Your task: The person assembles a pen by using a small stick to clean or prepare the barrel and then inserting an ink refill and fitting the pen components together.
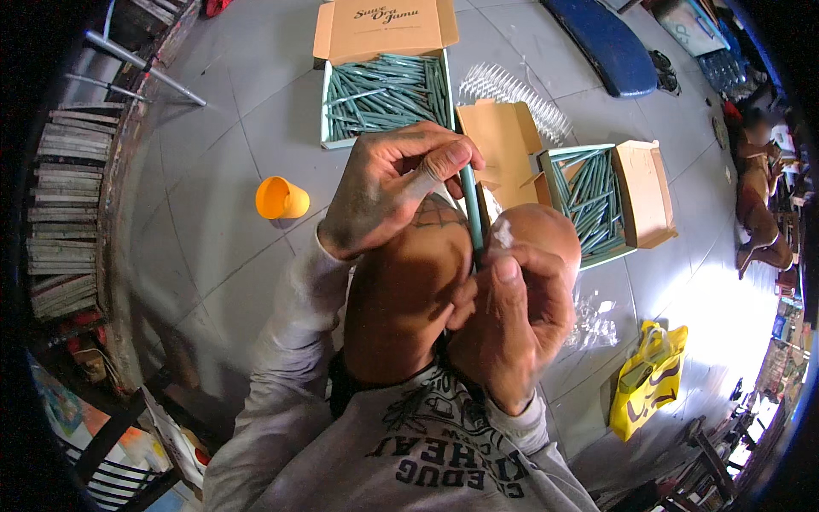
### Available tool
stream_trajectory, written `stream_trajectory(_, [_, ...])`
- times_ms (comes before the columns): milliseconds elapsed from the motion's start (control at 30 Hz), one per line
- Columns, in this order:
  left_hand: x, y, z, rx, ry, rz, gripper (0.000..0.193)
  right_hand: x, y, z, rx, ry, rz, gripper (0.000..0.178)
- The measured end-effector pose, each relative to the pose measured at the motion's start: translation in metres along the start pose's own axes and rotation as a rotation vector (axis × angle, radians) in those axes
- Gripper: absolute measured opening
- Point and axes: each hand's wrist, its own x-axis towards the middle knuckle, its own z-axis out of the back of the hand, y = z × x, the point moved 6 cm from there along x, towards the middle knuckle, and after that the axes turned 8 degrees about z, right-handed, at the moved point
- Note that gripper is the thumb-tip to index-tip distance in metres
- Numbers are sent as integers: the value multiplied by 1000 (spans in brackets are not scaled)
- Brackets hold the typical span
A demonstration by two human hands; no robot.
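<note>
My left hand (401, 183) pinches the upper part of a slim grey-green stick (473, 205) between thumb and fingers, above my knees. The stick slants downward, and its lower end meets the curled fingers of my right hand (525, 307). That hand is closed in a pinch, with a small whitish patch (503, 233) just above its thumb; what the patch is I cannot make out. Beyond my hands, an open cardboard box (324, 111) holds many similar green sticks. A second open box (650, 192) of such sticks stands to the right.
A yellow cup (283, 198) lies on its side at the left. Clear plastic pieces (516, 94) are laid in a row at the back, and more clear plastic (589, 324) lies at right. A yellow bag (650, 384), a blue cushioned board (610, 47) and another person (758, 188) are at right.
</note>
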Motion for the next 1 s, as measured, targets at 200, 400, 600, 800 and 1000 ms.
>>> stream_trajectory(200, [4,18,-3,-139,78,43,30,8,-12,-16,-33,22,-85,9])
stream_trajectory(400, [-1,19,-7,-231,63,38,27,10,-14,-18,5,20,-202,24])
stream_trajectory(600, [-4,17,-6,-210,-15,-86,23,14,-11,-25,-85,45,-219,29])
stream_trajectory(800, [-7,13,-3,-193,-17,-138,22,15,-12,-25,-91,7,-213,24])
stream_trajectory(1000, [-15,4,3,-171,-13,-217,23,14,-12,-31,-90,-8,-236,20])
